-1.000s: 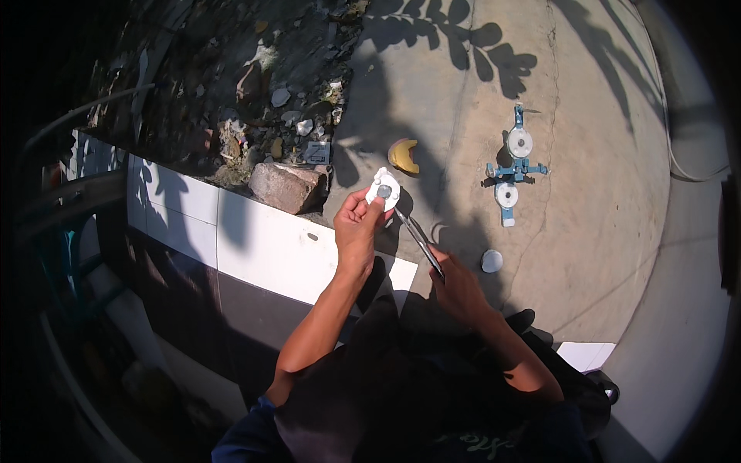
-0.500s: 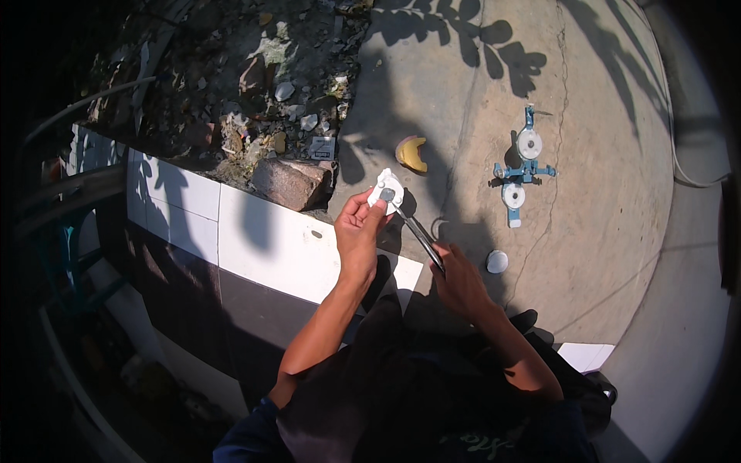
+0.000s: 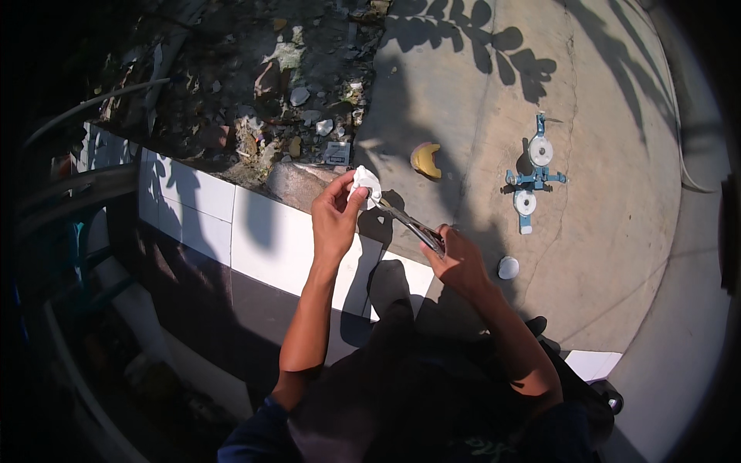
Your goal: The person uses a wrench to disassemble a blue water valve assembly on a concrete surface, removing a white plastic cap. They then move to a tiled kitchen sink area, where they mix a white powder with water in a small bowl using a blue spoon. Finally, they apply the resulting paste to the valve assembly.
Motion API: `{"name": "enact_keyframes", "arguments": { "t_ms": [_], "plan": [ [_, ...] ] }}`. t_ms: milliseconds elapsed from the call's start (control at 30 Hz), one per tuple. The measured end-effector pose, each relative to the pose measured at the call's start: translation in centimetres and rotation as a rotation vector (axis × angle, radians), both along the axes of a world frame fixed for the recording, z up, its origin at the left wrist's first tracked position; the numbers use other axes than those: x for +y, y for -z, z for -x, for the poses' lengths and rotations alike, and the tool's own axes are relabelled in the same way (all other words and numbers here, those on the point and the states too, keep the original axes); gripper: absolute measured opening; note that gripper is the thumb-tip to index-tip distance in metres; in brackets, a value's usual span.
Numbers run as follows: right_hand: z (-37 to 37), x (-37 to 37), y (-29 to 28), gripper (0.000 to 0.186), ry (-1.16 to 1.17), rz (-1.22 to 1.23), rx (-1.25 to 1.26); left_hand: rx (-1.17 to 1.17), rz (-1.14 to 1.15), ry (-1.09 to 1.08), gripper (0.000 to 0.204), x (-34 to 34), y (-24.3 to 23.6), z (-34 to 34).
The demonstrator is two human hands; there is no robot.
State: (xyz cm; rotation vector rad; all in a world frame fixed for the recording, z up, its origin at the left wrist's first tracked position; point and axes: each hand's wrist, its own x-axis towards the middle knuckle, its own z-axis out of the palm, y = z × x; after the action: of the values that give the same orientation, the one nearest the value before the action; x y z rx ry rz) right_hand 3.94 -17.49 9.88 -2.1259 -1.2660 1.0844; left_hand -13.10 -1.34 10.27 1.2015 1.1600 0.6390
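Observation:
My left hand (image 3: 336, 212) pinches an irregular white plaster-like piece (image 3: 367, 183) between thumb and fingers, above the border of tile and concrete. My right hand (image 3: 457, 261) is closed round the handles of a long metal plier-like tool (image 3: 417, 228). The tool's far end meets the white piece close to my left thumb. Its tip is partly hidden there, so I cannot tell whether its jaws are apart.
Ahead on the concrete lies a yellow horseshoe-shaped piece (image 3: 424, 160). Further right is a blue hinged frame (image 3: 532, 179) bearing two white discs. A small white round piece (image 3: 508, 268) sits beyond my right hand. Rubble (image 3: 266, 116) and a reddish stone (image 3: 297, 181) border white tiles (image 3: 270, 255).
Both hands have shifted a little left in the picture. The white piece has turned, showing more of its side, and the tool's end has moved from its face to its lower right edge.

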Motion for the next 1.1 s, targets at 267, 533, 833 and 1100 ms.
{"name": "enact_keyframes", "arguments": {
  "t_ms": [267, 533, 833, 1100],
  "plan": [
    [2.2, 2.8, 1.4, 0.021, -0.081, 0.081, -0.145, 0.03, -0.107, -0.065, 0.022, 1.3, 0.1, 1.2],
    [1.8, 2.6, 2.0, 0.023, -0.122, 0.054, -0.061, 0.091, -0.054, 0.011, 0.023, 1.7, 0.2, 1.3],
    [1.8, 4.9, 2.1, 0.025, -0.061, 0.145, -0.055, 0.104, -0.041, -0.081, 0.027, 2.6, 1.4, 1.6],
    [2.2, 5.6, 4.7, 0.03, -0.086, 0.094, -0.144, 0.164, -0.094, -0.161, 0.036, 3.8, 3.1, 2.5]
  ]
}}
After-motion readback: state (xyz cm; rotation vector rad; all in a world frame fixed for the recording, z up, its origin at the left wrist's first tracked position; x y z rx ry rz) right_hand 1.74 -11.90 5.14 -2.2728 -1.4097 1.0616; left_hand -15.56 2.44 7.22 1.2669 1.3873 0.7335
